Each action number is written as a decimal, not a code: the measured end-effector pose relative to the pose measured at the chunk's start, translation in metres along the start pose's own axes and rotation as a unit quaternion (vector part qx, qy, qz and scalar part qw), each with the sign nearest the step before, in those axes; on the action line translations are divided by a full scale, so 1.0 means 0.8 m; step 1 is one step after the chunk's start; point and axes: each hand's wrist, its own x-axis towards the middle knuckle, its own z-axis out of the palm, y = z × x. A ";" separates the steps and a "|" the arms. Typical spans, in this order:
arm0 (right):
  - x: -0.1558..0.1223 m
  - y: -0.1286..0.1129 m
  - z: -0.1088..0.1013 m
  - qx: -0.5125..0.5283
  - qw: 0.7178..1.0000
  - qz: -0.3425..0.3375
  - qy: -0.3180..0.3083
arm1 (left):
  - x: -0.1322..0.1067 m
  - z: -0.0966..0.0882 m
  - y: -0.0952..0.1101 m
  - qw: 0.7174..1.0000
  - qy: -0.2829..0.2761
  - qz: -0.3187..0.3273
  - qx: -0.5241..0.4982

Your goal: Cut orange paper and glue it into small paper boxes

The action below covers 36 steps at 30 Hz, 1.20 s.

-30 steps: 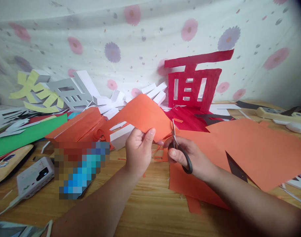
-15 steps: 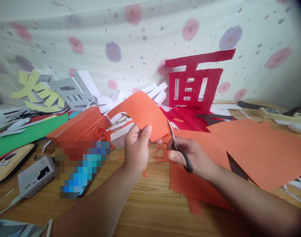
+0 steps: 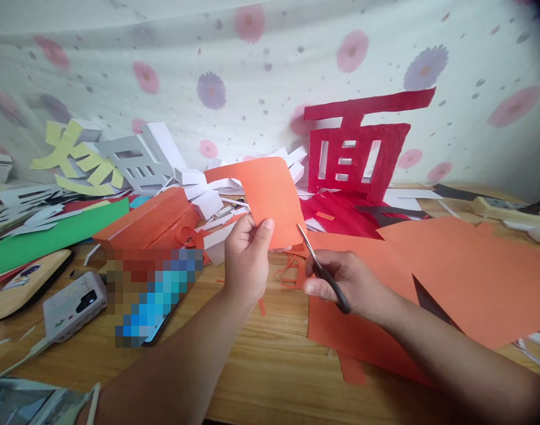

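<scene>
A sheet of orange paper [image 3: 272, 195], with a strip reaching out at its upper left, is pinched upright in my left hand [image 3: 248, 257], thumb in front. My right hand [image 3: 347, 283] grips a pair of scissors [image 3: 325, 273] with dark handles. The blades point up and left and look nearly closed, their tip at the sheet's right edge; whether they touch the paper I cannot tell. Under my right forearm lie large sheets of orange paper [image 3: 464, 265]. Small orange scraps [image 3: 291, 274] rest on the table between my hands.
A red cut-out character [image 3: 356, 147] stands against the flowered curtain [image 3: 265, 88]. White and yellow paper shapes [image 3: 86, 162], a green sheet [image 3: 61, 236] and a folded orange piece [image 3: 146, 221] lie left. Nearer are a power bank [image 3: 75, 307] and a phone with a blurred screen [image 3: 163, 313].
The orange paper has turned more upright, its strip now pointing left. The scissors have moved slightly down beside its edge. The whole view has shifted a little, so the background sits further right.
</scene>
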 end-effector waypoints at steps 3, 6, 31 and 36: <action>0.000 -0.001 0.001 -0.003 1.000 0.000 -0.003 | -0.001 0.000 0.000 1.000 -0.012 -0.007 0.000; 0.001 -0.002 0.002 -0.001 1.000 0.002 -0.010 | -0.001 0.000 -0.001 0.999 -0.020 -0.029 0.000; 0.002 0.002 0.001 0.002 1.000 0.008 -0.010 | -0.003 -0.002 -0.005 0.995 -0.067 -0.074 0.023; 0.002 0.002 0.002 0.050 0.999 -0.002 -0.020 | -0.004 0.000 -0.005 0.993 -0.085 -0.084 0.025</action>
